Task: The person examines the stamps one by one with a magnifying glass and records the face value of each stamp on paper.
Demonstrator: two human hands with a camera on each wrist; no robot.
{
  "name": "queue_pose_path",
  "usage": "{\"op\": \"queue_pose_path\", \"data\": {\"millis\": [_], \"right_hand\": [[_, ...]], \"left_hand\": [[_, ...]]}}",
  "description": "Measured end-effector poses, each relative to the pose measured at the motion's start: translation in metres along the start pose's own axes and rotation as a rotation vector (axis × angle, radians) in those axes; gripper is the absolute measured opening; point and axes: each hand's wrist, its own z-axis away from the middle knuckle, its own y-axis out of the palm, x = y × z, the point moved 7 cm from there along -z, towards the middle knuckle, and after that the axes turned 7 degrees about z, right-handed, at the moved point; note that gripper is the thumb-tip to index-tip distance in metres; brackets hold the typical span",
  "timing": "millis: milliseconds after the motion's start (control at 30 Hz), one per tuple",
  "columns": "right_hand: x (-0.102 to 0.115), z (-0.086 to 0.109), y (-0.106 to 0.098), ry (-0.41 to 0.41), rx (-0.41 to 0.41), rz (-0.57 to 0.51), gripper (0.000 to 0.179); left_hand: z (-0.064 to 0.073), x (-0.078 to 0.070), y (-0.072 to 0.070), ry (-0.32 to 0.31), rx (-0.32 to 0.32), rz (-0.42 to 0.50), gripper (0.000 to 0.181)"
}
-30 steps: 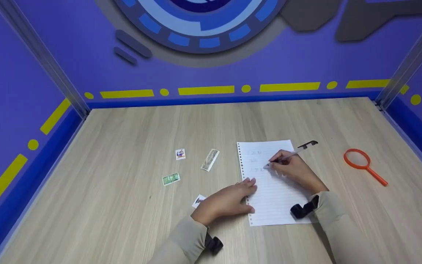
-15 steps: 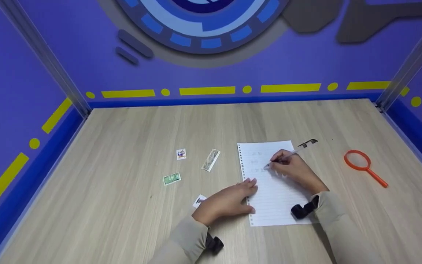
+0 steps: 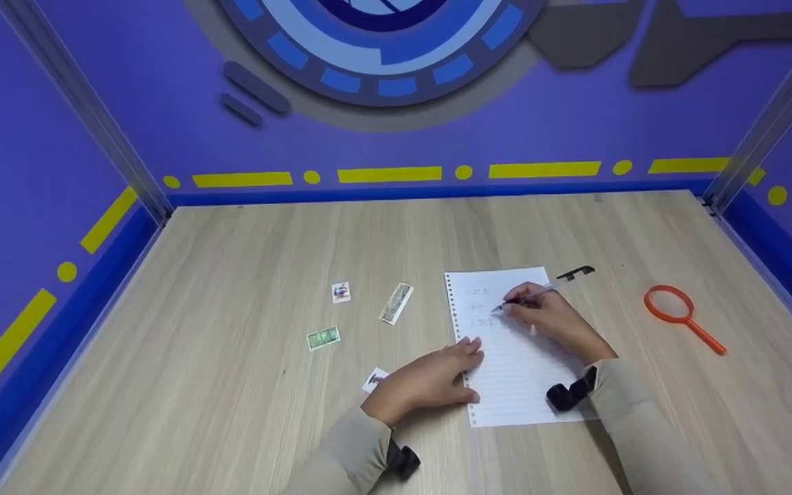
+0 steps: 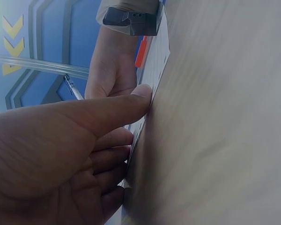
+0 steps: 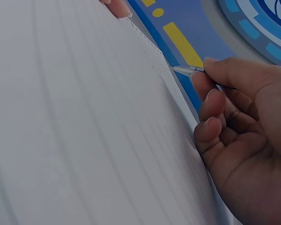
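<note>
I see right hand (image 3: 553, 317) clamped on pen (image 3: 561, 280), axis toward worktop's (image 3: 231, 289) far right corner. Left hand (image 3: 430, 377) rests at paper's (image 3: 526, 385) left edge, thumb and fingers apart.

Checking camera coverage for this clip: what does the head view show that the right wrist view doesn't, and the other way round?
Only head: the magnifying glass and four small printed slips, one partly behind the left hand.
Only right wrist: the palm side of the right hand.
Both: the lined sheet, pen, patterned wall and both hands, the left only partly in the right wrist view.
</note>
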Motion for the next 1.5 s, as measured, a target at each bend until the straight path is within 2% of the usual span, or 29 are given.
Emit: {"op": "queue_pose_path", "data": {"millis": [233,433,633,967,1200,1500], "right_hand": [[0.001,0.002,0.002,0.006,0.042,-0.005,0.032],[0.006,0.003,0.002,-0.001,0.067,0.003,0.029],[0.016,0.004,-0.001,-0.052,0.083,-0.038,0.03],[0.018,0.007,-0.012,-0.018,0.06,-0.006,0.031],[0.022,0.014,-0.02,-0.018,0.071,0.022,0.028],[0.022,0.017,-0.03,-0.03,0.072,0.043,0.031]], "left_hand": [[0.0,0.001,0.002,-0.004,-0.001,-0.02,0.065],[0.0,0.002,0.002,-0.008,-0.004,-0.015,0.066],[0.001,0.002,0.001,-0.017,0.003,0.005,0.065],[0.0,0.001,0.002,-0.008,0.002,0.015,0.066],[0.0,0.0,0.001,-0.007,-0.001,-0.006,0.066],[0.0,0.0,-0.001,-0.01,-0.007,-0.005,0.066]]}}
